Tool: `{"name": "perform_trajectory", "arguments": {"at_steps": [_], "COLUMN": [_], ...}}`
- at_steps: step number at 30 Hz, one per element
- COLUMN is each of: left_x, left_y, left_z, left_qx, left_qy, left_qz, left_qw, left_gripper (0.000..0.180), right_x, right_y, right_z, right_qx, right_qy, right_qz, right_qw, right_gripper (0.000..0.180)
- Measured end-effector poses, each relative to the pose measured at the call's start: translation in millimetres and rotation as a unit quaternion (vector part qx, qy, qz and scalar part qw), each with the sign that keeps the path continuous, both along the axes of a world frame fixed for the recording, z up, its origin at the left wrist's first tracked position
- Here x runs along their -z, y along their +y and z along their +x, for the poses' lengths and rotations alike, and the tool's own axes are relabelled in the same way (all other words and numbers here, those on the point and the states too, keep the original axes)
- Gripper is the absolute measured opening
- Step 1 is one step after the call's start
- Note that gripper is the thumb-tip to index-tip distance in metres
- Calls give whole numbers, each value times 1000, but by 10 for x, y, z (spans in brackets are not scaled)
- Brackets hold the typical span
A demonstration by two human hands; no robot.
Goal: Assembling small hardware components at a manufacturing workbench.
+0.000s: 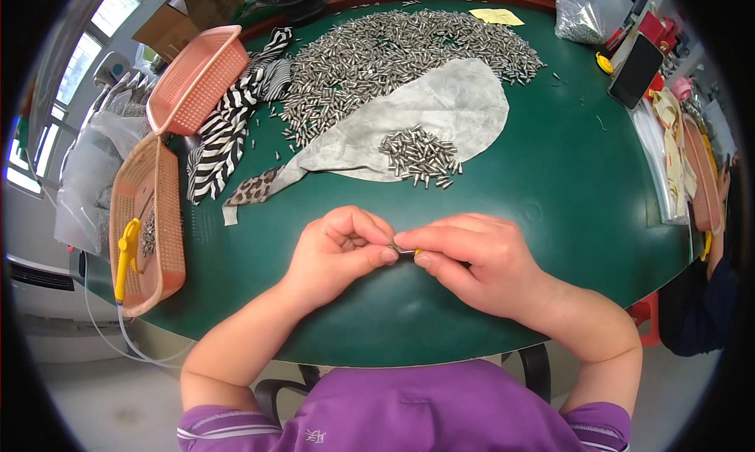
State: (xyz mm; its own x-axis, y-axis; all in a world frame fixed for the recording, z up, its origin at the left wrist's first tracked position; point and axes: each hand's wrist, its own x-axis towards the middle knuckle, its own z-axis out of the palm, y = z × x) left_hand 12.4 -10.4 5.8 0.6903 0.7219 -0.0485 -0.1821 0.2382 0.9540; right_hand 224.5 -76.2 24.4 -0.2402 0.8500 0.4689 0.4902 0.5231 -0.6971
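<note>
**Fingertip work, front and centre**

Here they are, left grip (pixel 334 248) and right grip (pixel 480 251), nose to nose, each clamped between thumb and forefinger on one slim silver metal piece (pixel 403 251), with a yellow bit (pixel 418 252) at its right end; the fingers hide the rest. Two pinches, presumably, because something so tiny wants steadying from both sides. It's up over the near part of the smooth dark green counter (pixel 566 216), close to the body, likely for a good view. Just beyond, a small heap of silver metal cylinders (pixel 421 157) sits partly on a grey-white cloth (pixel 464 98), spilling off its near edge: apart from the great spread of similar silver pieces (pixel 354 67) behind, probably for easy reach. And out left, a yellow hand tool (pixel 126 251) leans on an orange-pink plastic basket (pixel 169 216), perhaps parked clear of the elbows!
</note>
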Motion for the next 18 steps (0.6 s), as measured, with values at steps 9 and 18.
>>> {"name": "perform_trajectory", "arguments": {"at_steps": [9, 18], "left_x": [14, -27], "left_y": [21, 4], "left_z": [8, 19], "left_qx": [12, -13], "left_qy": [4, 39], "left_qz": [-5, 14], "left_qw": [1000, 999], "left_gripper": [11, 9], "right_x": [-104, -13], "right_y": [-35, 139], "right_z": [3, 99], "right_qx": [53, 101], "right_qy": [-181, -168], "right_qz": [120, 145], "right_qw": [975, 970], "right_gripper": [30, 32]}}
